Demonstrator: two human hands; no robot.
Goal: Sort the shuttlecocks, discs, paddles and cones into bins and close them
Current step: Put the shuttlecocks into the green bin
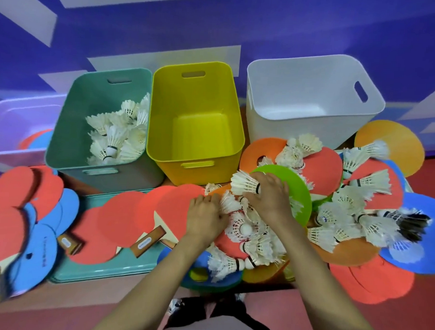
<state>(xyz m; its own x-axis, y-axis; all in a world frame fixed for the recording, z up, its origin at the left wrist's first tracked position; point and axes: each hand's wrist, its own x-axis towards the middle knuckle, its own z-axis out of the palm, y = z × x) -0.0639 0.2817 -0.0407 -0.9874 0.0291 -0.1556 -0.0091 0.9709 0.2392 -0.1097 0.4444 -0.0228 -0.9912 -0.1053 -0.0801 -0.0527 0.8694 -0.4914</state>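
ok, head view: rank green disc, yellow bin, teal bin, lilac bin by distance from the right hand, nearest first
From the right hand, which holds a shuttlecock:
1. green disc: directly under the hand.
2. yellow bin: just ahead, to the left.
3. teal bin: further left, beside the yellow one.
4. lilac bin: far left edge.

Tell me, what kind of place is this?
Probably a sports hall or games room: a painted blue wall, a red floor, and heaps of shuttlecocks and paddles beside sorting bins.
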